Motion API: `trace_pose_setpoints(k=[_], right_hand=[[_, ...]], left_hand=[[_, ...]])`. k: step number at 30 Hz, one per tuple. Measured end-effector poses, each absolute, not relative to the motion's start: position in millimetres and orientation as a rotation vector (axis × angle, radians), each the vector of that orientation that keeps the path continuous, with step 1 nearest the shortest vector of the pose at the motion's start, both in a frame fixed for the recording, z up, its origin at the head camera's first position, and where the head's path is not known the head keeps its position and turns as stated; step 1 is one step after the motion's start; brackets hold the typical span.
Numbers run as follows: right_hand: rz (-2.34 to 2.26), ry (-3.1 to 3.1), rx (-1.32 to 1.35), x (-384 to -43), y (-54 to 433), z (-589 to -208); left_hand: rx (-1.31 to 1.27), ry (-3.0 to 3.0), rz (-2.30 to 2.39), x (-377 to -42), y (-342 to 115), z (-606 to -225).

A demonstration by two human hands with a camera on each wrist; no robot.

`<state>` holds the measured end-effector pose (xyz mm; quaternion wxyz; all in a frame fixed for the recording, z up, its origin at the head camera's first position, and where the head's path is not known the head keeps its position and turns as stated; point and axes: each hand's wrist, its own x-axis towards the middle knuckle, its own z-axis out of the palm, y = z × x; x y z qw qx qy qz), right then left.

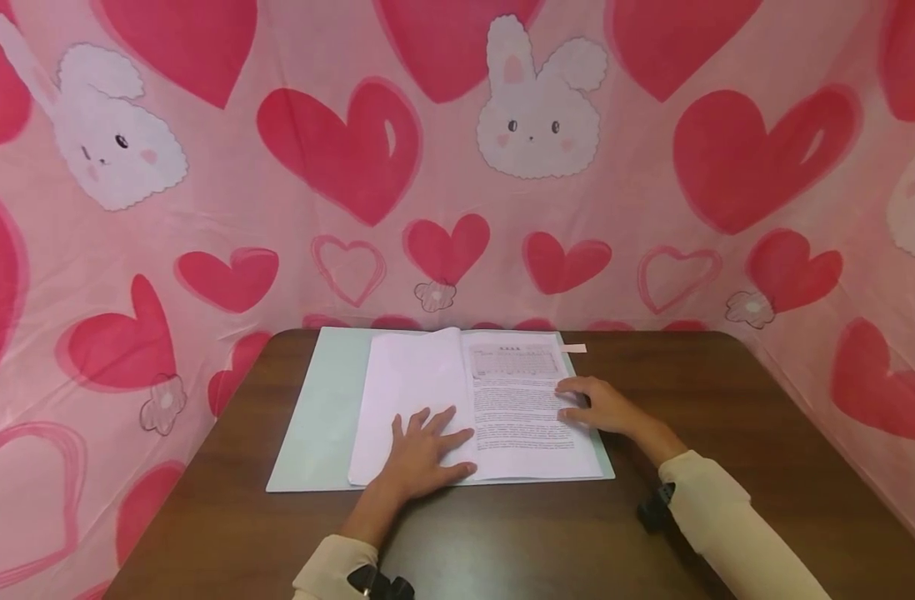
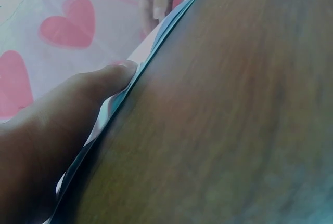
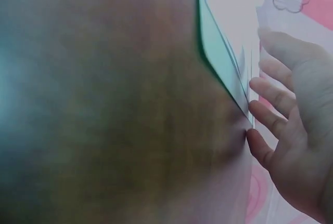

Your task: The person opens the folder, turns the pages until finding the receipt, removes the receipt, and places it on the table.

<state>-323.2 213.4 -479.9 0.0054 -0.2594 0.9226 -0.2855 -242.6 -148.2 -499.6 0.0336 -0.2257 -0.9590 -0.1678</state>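
An open folder with a pale green cover [image 1: 318, 400] lies flat on the brown table, its stacked sheets spread left and right. The left page [image 1: 412, 375] is blank white; the right page [image 1: 521, 421] bears a table and lines of print too small to read. My left hand [image 1: 423, 458] rests on the lower inner part of the pages, fingers spread, thumb near the bottom edge. At the right page's outer edge is my right hand [image 1: 603, 407], its fingertips on or just above the paper, fingers loosely bent. In the right wrist view those fingers [image 3: 273, 96] hold nothing.
A small pale tab [image 1: 574, 348] sticks out at the folder's top right. Bare wood of the table [image 1: 502, 542] shows in front and at both sides. Behind hangs a pink cloth [image 1: 457, 192] with hearts and rabbits. Both wrists carry small black devices [image 1: 656, 508].
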Motion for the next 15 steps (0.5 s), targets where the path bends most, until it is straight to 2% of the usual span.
trace_pose_setpoints(k=[15], right_hand=[[-1.105,2.867,-0.65,-374,213,-471]], left_hand=[[-0.71,-2.929,-0.5,-244,-149,-502]])
